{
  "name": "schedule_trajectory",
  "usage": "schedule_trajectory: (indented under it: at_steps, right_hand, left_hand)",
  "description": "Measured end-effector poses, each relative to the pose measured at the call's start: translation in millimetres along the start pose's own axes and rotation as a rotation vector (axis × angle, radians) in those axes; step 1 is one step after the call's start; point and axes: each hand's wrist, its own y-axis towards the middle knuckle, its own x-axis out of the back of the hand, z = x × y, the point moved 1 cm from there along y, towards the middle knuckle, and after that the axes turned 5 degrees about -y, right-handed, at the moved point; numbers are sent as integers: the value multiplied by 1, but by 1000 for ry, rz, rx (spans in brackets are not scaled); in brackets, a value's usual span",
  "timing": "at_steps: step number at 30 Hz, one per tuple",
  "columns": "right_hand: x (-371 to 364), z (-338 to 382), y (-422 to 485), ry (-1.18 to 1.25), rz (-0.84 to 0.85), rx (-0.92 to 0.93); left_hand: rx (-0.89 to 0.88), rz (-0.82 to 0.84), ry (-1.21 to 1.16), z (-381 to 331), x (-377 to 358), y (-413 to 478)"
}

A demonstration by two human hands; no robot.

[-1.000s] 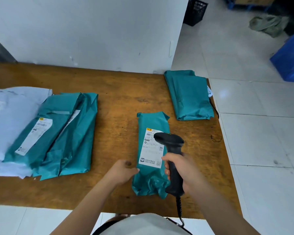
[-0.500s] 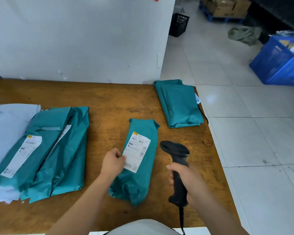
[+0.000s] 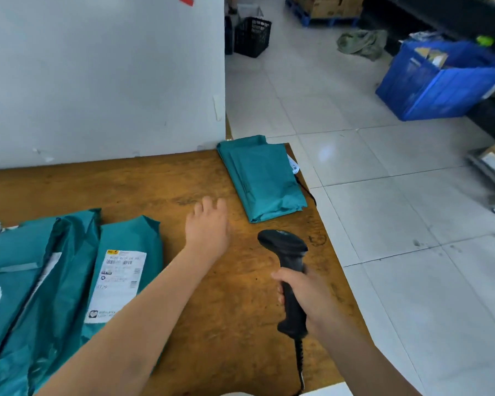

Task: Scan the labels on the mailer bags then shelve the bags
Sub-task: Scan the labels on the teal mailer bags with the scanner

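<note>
Since half a second ago the labelled mailer bag (image 3: 132, 238) has left the middle of the bench (image 3: 183, 178) and now lies at the near left, its white label (image 3: 117, 281) facing up, right against the pile of teal bags (image 3: 26, 267). The left hand (image 3: 207, 227) has let go of it and reaches out over the bare wood, fingers loose, holding nothing; whether it touches the bench I cannot tell. Near it, at the far right corner of the bench, lies a folded mailer bag (image 3: 262, 178), plain side up. The right hand (image 3: 309, 298) is wrapped round the handle of the black scanner (image 3: 283, 244), held over the near right of the bench, its cord (image 3: 299, 358) trailing down. On the tiled floor at the far right stands a blue crate (image 3: 440, 84)
</note>
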Motion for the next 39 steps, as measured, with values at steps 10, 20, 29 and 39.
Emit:
schedule_trajectory:
  at_steps: [10, 20, 29, 39]
  right_hand:
    - [74, -11, -7, 191, -176, -132]
    - [46, -4, -10, 123, -61, -7]
    - [-9, -21, -5, -32, 117, -20]
    - [-54, -36, -21, -131, 240, -27]
  left_hand:
    - [-221, 256, 239, -99, -78, 126]
    - [66, -122, -782, -25, -46, 36]
    - [1148, 667, -1421, 44, -74, -167]
    - [779, 160, -968, 81, -34, -172]
